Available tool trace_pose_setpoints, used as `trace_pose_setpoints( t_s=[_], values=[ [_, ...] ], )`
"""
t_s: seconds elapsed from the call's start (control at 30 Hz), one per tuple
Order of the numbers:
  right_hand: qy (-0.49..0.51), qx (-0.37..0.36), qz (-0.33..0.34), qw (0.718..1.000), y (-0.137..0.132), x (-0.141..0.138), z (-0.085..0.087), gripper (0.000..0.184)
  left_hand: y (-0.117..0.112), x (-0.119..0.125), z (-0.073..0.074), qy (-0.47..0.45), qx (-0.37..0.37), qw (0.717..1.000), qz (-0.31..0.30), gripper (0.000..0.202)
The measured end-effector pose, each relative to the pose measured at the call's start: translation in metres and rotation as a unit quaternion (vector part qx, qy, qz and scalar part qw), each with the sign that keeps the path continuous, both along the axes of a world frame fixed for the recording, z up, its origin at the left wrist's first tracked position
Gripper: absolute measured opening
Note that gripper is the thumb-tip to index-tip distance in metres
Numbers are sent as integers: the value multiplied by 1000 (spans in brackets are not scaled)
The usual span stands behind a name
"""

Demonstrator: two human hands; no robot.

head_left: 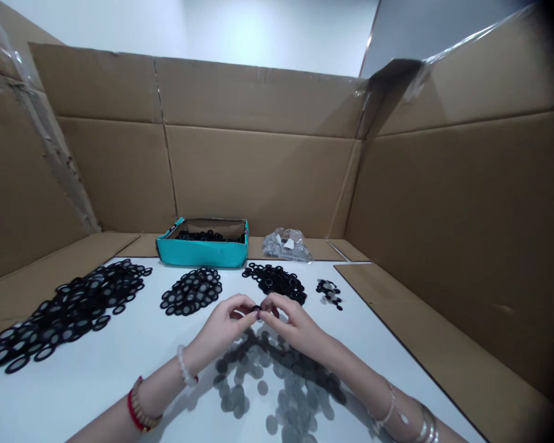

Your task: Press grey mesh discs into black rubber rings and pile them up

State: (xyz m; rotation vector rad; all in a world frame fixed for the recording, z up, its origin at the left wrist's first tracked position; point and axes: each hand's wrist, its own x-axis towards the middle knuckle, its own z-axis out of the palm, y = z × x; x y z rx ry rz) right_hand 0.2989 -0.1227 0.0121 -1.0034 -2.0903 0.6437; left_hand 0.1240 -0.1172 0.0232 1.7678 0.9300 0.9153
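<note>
While left hand [221, 329] and right hand [293, 326] pinch small black ring [256, 309], grey discs [263, 387] lie below.

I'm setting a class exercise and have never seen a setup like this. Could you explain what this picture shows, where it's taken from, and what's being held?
This picture comes from a single camera worn on a person's head, looking forward and down, so the two bare arms reaching in from the bottom are the person's own. No machine is visible. The left hand and the right hand meet at the fingertips, holding a small black ring between them. On the white table, grey discs lie scattered below the hands. Farther off lie a large heap of black rings with grey centres and a loose pile of plain black rings. Behind them stand a teal box and a clear plastic bag. Cardboard walls rise around the table.
</note>
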Motion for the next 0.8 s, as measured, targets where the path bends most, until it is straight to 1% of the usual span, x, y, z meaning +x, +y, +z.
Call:
trace_pose_setpoints(
  t_s=[0.13,0.23,0.3,0.4,0.5,0.57,0.63,0.7,0.8],
  values=[
    [-23,50,-9,998,-4,-2,-2,22,4,-2,-5,10,37,999,33,17],
    [-15,65,-22,998,-6,-3,-2,23,7,-4,-9,3,38,998,41,20],
    [-2,40,-17,999,-5,-3,0,24,8,-4,-11,-13,15,999,27,20],
    [28,-32,8,999,-2,-1,0,24,10,-4,-11,-51,-38,998,5,21],
    [52,-75,23,996,0,0,-2,24,8,-4,-8,-92,-92,991,17,27],
    [61,-86,22,994,1,-1,-3,23,6,-4,-5,-109,-127,986,22,32],
    [66,-88,19,994,1,-1,-4,21,5,-3,-3,-117,-152,981,21,32],
    [69,-85,16,994,0,-2,-3,20,5,-3,-3,-119,-155,980,20,31],
    [82,-77,14,994,0,-2,-3,21,6,-2,-4,-104,-135,985,18,27]
  ],
)
